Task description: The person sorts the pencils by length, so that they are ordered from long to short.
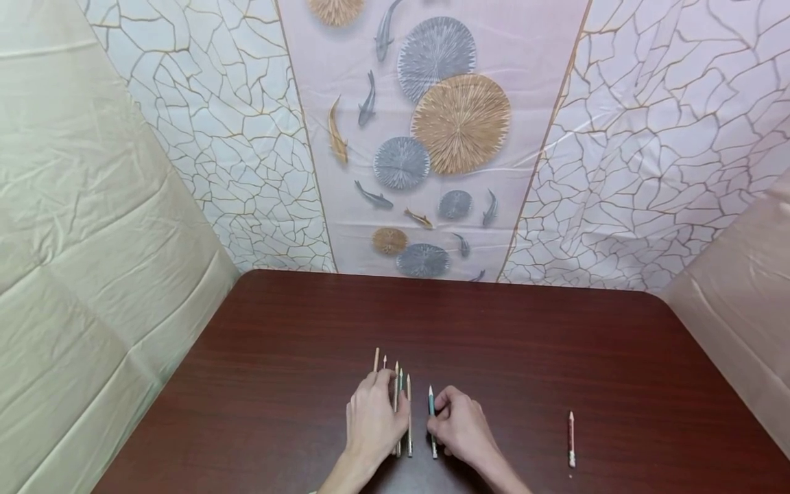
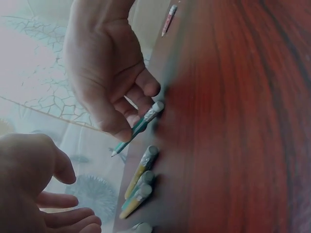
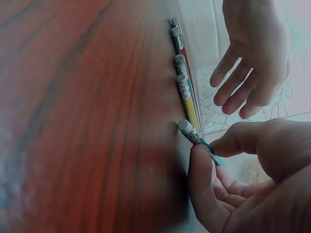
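Observation:
Between the thumb and fingers of my right hand [image 1: 461,424] is a teal pencil [image 1: 431,401], its tip pointing to the far side of the table. In the right wrist view the pinch sits just below the pencil's white eraser [image 3: 184,126]. My left hand [image 1: 373,420] hovers over a row of several pencils lying side by side, its fingers loosely spread and holding nothing. The rightmost pencil of that row is yellow [image 1: 409,418]; a teal pencil [image 1: 401,379] lies beside it. The left hand hides the middle of the other pencils.
A short red pencil [image 1: 571,439] lies apart on the right of the dark brown table [image 1: 296,329], with a small light speck [image 1: 570,475] below its eraser. Patterned cloth [image 1: 457,219] hangs behind the table, and pale cloth [image 1: 92,274] hangs at the left.

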`<state>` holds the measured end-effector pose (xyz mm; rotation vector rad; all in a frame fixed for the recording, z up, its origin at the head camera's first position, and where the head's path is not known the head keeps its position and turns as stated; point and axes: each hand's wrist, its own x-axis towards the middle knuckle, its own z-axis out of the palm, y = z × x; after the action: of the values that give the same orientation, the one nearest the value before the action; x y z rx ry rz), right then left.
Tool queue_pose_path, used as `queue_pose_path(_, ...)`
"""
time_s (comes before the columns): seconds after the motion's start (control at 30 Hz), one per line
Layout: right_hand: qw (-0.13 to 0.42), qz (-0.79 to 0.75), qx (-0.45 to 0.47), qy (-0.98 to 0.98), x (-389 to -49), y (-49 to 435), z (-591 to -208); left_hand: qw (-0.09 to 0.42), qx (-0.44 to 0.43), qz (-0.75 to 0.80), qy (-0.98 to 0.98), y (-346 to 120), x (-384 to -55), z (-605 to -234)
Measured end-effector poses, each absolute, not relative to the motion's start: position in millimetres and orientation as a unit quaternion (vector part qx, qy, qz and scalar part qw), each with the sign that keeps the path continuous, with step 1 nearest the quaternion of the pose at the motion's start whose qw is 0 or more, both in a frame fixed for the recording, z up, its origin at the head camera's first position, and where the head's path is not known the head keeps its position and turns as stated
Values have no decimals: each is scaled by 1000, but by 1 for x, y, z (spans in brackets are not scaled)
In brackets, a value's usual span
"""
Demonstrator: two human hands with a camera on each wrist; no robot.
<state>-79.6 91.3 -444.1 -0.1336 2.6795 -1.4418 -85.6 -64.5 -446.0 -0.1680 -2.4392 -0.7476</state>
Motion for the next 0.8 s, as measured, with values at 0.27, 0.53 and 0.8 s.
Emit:
queue_pose_path(0.27,38,-464,-45,884,-81,89,-445,306,-62,-291,-904,-72,-88,-441)
queue_pose_path(0.53,33,-463,-41,885,-83,84,-445,304,-63,-300,-902,-75,-87,-439)
queue_pose_path(0.8,25,-450,-42,892,-85,80,-446,305,-63,-304,-900,-76,-88,-440)
